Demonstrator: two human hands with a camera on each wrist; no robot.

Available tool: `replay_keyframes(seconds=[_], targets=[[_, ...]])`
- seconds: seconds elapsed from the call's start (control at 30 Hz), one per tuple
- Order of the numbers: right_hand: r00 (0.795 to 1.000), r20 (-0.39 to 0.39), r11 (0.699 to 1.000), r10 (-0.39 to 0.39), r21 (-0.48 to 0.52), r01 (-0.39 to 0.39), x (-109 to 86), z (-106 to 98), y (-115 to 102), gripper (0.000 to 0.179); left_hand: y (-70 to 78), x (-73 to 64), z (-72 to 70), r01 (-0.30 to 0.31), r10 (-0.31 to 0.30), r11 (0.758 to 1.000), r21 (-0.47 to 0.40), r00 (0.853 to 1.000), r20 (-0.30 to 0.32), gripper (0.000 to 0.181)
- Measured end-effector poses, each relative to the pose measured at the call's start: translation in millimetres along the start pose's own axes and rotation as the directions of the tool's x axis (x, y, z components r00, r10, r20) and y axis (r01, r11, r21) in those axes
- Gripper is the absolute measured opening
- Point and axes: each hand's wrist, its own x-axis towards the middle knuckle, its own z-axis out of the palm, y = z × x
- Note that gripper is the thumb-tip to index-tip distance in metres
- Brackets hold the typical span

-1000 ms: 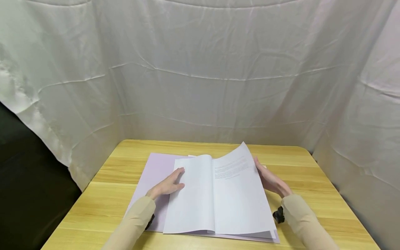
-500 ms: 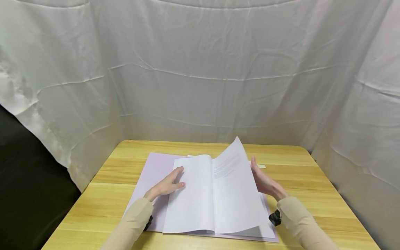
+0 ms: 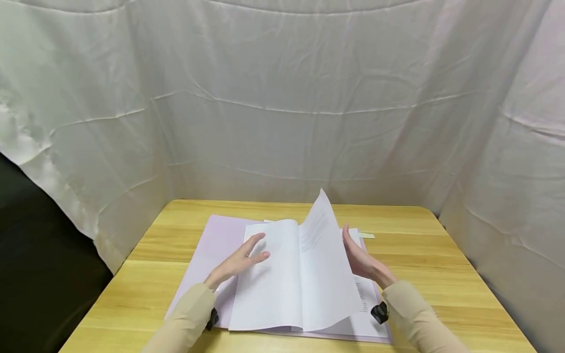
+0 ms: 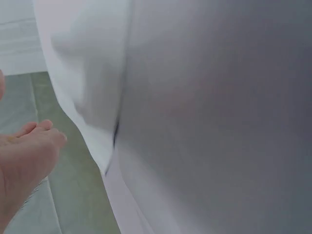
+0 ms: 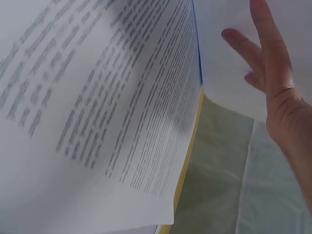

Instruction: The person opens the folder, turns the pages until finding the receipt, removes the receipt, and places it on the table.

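White paper pages point(image 3: 265, 294) lie spread over a lilac folder point(image 3: 220, 235) on the wooden table. My left hand point(image 3: 238, 260) is over the left-hand page, its fingers spread and gently bent. One page point(image 3: 324, 284) stands raised and curved near the middle, its top corner pointing up. Behind that raised page is my right hand point(image 3: 359, 257), thumb upward, part of its fingers hidden in the head view. In the right wrist view its fingers point(image 5: 275, 53) are extended against white paper, beside a sheet of printed text point(image 5: 122, 97). White paper point(image 4: 195, 122) fills most of the left wrist view.
Beyond the papers stretches the wooden table point(image 3: 419, 255). A pale tab point(image 3: 367, 235) sticks out at the folder's right side. Grey-white cloth point(image 3: 282, 122) hangs round the back and sides, with something black point(image 3: 39, 245) at the far left.
My right hand has moved left, and the raised page has swung up and leftward, uncovering more of the printed sheet beneath. My left hand stays nearly in place.
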Motion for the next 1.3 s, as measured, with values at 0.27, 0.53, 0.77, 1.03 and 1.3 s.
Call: replay_keyframes(seconds=[0.27,0.53,0.77,1.03,1.3], targets=[[0.997,0.063,0.998,-0.039,0.042,0.036,6.7,9,-3,0.086,14.3,0.8,8.2,-0.033,0.032,0.994,-0.107,0.999,-0.005,0.078],[1.000,0.022,1.000,-0.003,-0.013,0.003,10.7,15,-5,0.077,31.2,3.3,15.8,-0.040,0.041,0.985,-0.169,0.999,0.001,0.079],[1.000,0.012,1.000,-0.004,-0.027,0.004,12.6,22,-4,0.073,42.4,6.4,20.2,-0.062,0.069,0.974,-0.218,0.997,0.022,0.074],[0.999,0.029,1.000,-0.027,0.006,0.027,15.1,25,-4,0.068,57.9,11.2,21.2,-0.077,0.081,0.962,-0.260,0.997,0.006,0.070],[1.000,0.020,0.999,-0.019,0.027,0.018,17.3,21,0,0.071,58.4,16.0,25.8,-0.058,0.098,0.893,-0.446,0.993,0.067,0.067]])
